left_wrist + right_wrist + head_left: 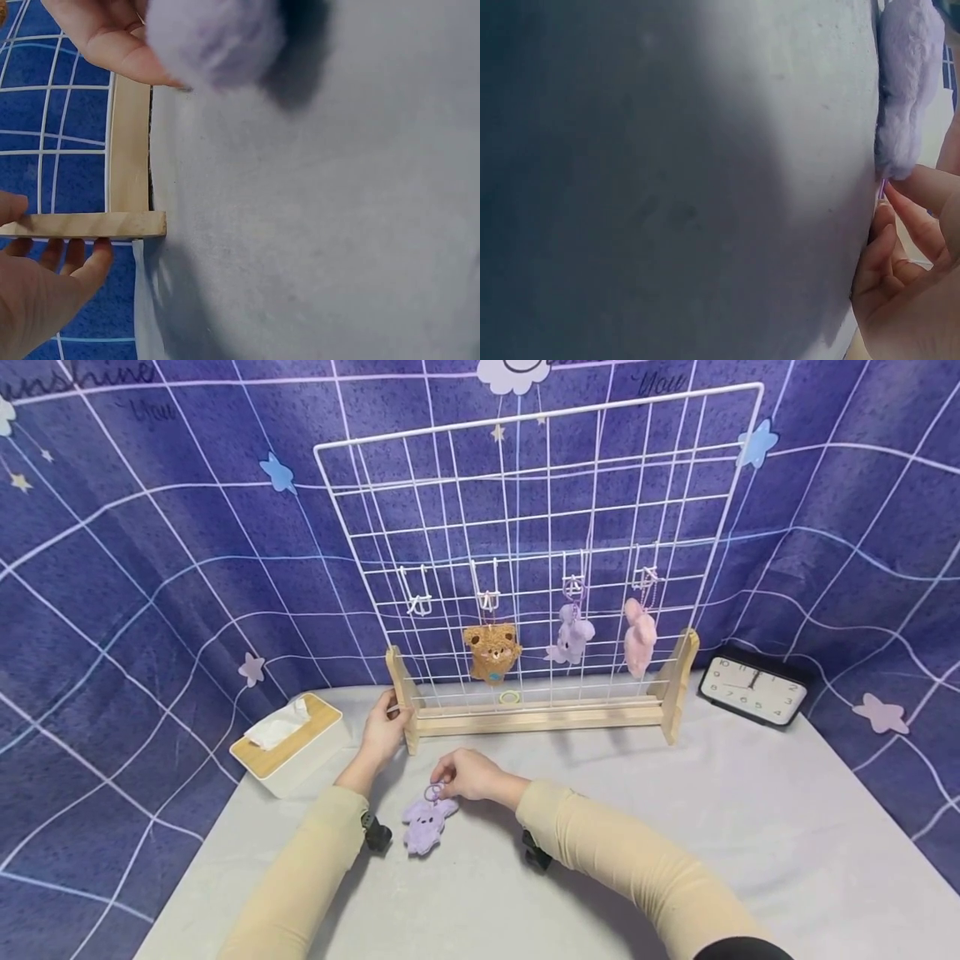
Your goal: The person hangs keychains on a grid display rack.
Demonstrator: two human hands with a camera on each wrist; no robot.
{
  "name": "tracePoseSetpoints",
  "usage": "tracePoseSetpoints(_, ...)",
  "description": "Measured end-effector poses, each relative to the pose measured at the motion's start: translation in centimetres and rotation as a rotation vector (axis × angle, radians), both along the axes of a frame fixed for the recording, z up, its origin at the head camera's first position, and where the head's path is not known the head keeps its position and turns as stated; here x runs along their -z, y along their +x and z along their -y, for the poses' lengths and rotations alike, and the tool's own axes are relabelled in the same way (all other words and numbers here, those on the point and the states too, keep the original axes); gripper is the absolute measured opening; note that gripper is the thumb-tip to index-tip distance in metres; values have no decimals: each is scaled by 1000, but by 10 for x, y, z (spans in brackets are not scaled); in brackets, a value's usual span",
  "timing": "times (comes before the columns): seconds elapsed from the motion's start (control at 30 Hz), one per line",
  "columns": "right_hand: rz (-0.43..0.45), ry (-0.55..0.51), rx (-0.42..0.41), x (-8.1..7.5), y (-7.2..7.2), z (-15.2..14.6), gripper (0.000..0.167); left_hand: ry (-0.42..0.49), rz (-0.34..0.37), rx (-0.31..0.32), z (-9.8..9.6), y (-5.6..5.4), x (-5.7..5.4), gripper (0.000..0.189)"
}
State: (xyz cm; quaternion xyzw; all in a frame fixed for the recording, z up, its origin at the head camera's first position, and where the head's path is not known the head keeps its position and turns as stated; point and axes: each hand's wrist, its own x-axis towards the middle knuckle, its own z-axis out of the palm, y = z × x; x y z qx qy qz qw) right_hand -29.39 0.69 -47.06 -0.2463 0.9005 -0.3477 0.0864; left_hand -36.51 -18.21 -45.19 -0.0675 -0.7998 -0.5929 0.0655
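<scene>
In the head view my right hand [476,774] pinches the ring of a light purple plush keychain [425,827], whose small face points up, low over or on the table. The right wrist view shows the fingers at the purple ring, with the plush [907,82] beyond them. My left hand [384,731] grips the left wooden side post [412,742] of a white wire grid rack [540,717]. Seen from the left wrist, the thumb lies on one face of the post [112,223] and the other fingers on the opposite face.
On the rack's hooks hang a brown bear plush [492,652], a purple plush [572,635] and a pink plush [640,639]. The leftmost hook [420,604] is bare. A tissue box [288,743] stands at left, a clock [753,687] at right. Behind hangs a blue patterned curtain [195,527].
</scene>
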Motion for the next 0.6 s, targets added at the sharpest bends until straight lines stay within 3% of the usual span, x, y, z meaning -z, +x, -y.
tracePoseSetpoints(0.6, -2, 83, 10, -2, 1, 3, 23, 25, 1, 23, 0, 0, -1, 46)
